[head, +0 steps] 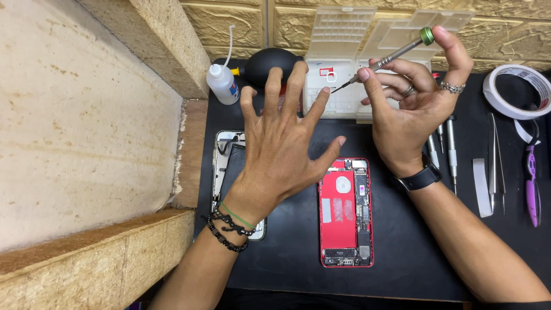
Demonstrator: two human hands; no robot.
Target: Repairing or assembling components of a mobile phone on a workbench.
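Head view, looking down on a black worktop [298,252]. Right hand [410,112] raised above the worktop, palm toward the camera, fingers [379,72] pinched round a slim metal screwdriver [390,56] with a green cap; index fingertip rests on the cap. Driver tilted, tip pointing down-left toward a clear plastic parts box [338,69] at the back of the worktop. Ring and bracelet on that hand, black watch [420,178] at the wrist.

Left hand [281,143] hovers flat, back up, fingers [293,86] spread wide and loose, holding nothing. Under it lies a detached phone screen panel [221,166], partly hidden by the hand and wrist. Beaded bands and a green band on the left wrist [232,224].

Just right of the left hand, between the two forearms, an opened red phone body [345,212] lies flat, insides showing. It is untouched by either hand.

Back left: small white squeeze bottle [222,84], black rubber air blower [270,64] beside it. Right side: more screwdrivers [450,149], tweezers [495,166], a white strip [481,186], purple-handled tool [532,183], roll of white tape [513,89]. Left of the worktop, rough beige stone blocks [86,132].
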